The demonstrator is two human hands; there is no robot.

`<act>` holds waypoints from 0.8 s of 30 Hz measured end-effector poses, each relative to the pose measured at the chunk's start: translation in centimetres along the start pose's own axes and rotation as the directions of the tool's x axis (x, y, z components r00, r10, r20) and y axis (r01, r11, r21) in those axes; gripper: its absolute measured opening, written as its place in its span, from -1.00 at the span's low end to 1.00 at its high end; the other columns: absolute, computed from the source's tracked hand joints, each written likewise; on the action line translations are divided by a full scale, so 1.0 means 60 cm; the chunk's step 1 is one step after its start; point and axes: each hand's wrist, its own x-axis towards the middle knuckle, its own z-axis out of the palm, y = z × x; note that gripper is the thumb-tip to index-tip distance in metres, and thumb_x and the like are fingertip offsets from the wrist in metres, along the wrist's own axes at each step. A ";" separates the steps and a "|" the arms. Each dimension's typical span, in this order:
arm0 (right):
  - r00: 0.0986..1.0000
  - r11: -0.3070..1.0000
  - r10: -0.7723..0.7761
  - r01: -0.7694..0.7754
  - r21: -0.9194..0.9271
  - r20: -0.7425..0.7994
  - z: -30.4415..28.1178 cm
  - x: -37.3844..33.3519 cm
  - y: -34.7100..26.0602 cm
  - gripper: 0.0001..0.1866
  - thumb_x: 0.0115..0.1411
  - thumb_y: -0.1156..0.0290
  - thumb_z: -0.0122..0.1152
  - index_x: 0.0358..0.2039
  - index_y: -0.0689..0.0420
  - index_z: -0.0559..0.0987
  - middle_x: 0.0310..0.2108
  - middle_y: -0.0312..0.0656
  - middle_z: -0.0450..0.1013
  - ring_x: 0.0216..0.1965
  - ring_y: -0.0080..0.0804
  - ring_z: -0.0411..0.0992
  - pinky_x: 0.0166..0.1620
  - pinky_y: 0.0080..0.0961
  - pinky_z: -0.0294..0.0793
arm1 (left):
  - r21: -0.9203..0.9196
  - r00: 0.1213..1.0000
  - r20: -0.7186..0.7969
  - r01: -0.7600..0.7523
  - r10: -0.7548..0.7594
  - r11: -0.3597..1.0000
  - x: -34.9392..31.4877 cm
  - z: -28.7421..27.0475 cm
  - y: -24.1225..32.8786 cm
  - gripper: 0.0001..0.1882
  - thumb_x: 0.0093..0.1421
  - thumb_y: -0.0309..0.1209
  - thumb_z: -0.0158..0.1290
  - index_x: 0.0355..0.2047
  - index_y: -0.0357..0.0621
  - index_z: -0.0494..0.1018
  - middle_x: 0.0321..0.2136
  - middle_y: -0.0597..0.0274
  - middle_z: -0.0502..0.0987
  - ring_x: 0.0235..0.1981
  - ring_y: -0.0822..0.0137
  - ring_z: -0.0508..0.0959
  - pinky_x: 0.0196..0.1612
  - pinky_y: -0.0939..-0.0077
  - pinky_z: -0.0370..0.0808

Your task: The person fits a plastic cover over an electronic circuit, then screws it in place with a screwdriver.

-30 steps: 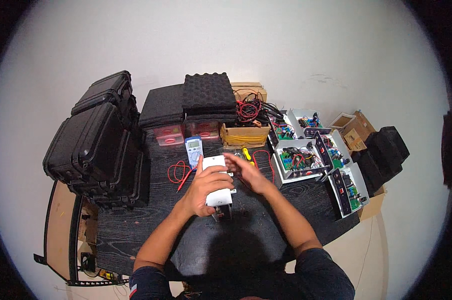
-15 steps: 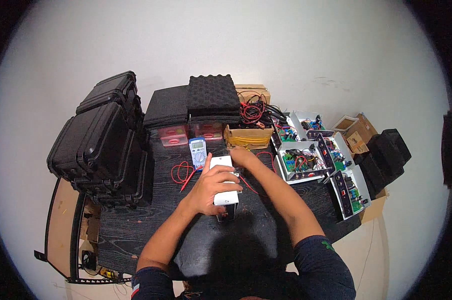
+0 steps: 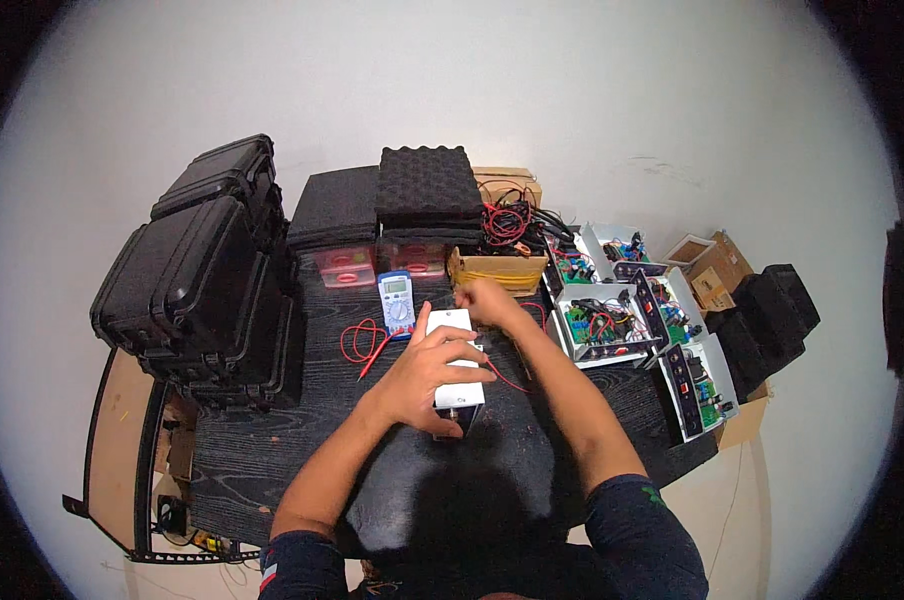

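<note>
My left hand (image 3: 420, 382) is wrapped round a white metal box (image 3: 460, 394) with dark end panels, its thumb at the near end and fingers across the top. The box stands on the black table in front of me. At its far end, my right hand (image 3: 488, 302) has curled, pinched fingers; whatever they hold is too small to make out. Just left of the box's far end lies a blue and white multimeter (image 3: 398, 304) with a lit display. Red test leads (image 3: 360, 343) coil beside it, and a red wire runs out to the box's right.
Black hard cases (image 3: 187, 280) are stacked at the left. Foam sheets (image 3: 427, 190) lie over red-clear plastic boxes (image 3: 346, 268) at the back. A carton (image 3: 500, 274) holds cables. Several opened white enclosures (image 3: 604, 325) with circuit boards crowd the right, near black foam blocks (image 3: 772, 315).
The white box has shifted slightly to the right under my left hand. My right hand has risen a little and its fingers have turned at the box's far end.
</note>
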 end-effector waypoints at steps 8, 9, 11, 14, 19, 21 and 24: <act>0.978 0.459 0.120 0.096 0.883 -0.169 -0.145 -0.163 -0.186 -0.89 0.20 0.60 0.39 -0.25 0.30 0.67 -0.26 -0.19 0.66 -0.23 -0.52 0.64 -0.19 -0.57 0.63 | 0.042 1.000 -0.023 -0.015 0.016 0.999 -0.007 -0.004 0.000 -0.24 -0.48 0.01 0.50 -0.10 0.24 0.69 0.00 0.40 0.60 0.29 0.07 0.44 0.44 -0.66 -0.39; 0.981 0.466 0.058 0.139 0.874 -0.187 -0.150 -0.189 -0.201 -0.88 0.19 0.61 0.41 -0.26 0.30 0.67 -0.24 -0.17 0.66 -0.24 -0.52 0.63 -0.19 -0.58 0.62 | 0.044 0.999 -0.021 -0.025 0.026 0.999 -0.006 -0.003 0.000 -0.26 -0.41 0.06 0.51 -0.10 0.24 0.69 -0.02 0.39 0.60 0.28 0.05 0.44 0.42 -0.69 -0.36; 0.985 0.548 -0.111 0.169 0.820 -0.129 -0.149 -0.230 -0.224 -0.90 0.17 0.60 0.43 -0.29 0.28 0.68 -0.23 -0.17 0.67 -0.26 -0.55 0.61 -0.19 -0.61 0.60 | 0.020 0.998 -0.050 -0.027 0.028 0.999 -0.010 0.007 -0.013 -0.29 -0.40 0.05 0.52 -0.12 0.22 0.70 -0.02 0.40 0.61 0.28 0.06 0.45 0.42 -0.68 -0.38; 0.945 0.755 -0.280 0.325 0.570 -0.167 -0.135 -0.261 -0.244 -0.87 0.14 0.55 0.46 -0.27 0.20 0.71 -0.25 -0.20 0.69 -0.31 -0.59 0.61 -0.22 -0.57 0.58 | -0.019 0.996 -0.082 -0.038 0.036 0.999 -0.006 0.014 -0.012 -0.32 -0.39 0.05 0.53 -0.16 0.18 0.71 -0.04 0.41 0.64 0.27 0.10 0.47 0.43 -0.65 -0.43; 0.965 0.852 -0.236 0.261 0.455 -0.112 -0.118 -0.282 -0.266 -0.85 0.16 0.52 0.45 -0.23 0.15 0.72 -0.26 -0.23 0.69 -0.32 -0.46 0.65 -0.25 -0.54 0.60 | -0.042 0.993 -0.109 -0.060 0.055 0.997 -0.006 0.021 -0.016 -0.35 -0.40 0.02 0.54 -0.21 0.14 0.72 -0.09 0.43 0.67 0.22 0.18 0.52 0.43 -0.62 -0.48; 0.955 0.852 -0.260 0.297 0.432 -0.144 -0.114 -0.282 -0.267 -0.85 0.17 0.51 0.45 -0.23 0.15 0.72 -0.26 -0.22 0.69 -0.32 -0.40 0.66 -0.26 -0.51 0.61 | -0.040 0.991 -0.125 -0.062 0.057 0.997 -0.006 0.025 -0.018 -0.36 -0.41 0.01 0.54 -0.23 0.13 0.73 -0.12 0.44 0.68 0.20 0.20 0.54 0.43 -0.61 -0.48; 0.937 0.852 -0.298 0.348 0.392 -0.185 -0.111 -0.282 -0.267 -0.85 0.18 0.51 0.44 -0.22 0.14 0.72 -0.25 -0.20 0.68 -0.33 -0.29 0.67 -0.26 -0.43 0.63 | -0.040 0.989 -0.133 -0.066 0.060 0.997 -0.006 0.028 -0.020 -0.38 -0.41 0.01 0.54 -0.25 0.14 0.73 -0.14 0.45 0.68 0.19 0.22 0.55 0.43 -0.60 -0.49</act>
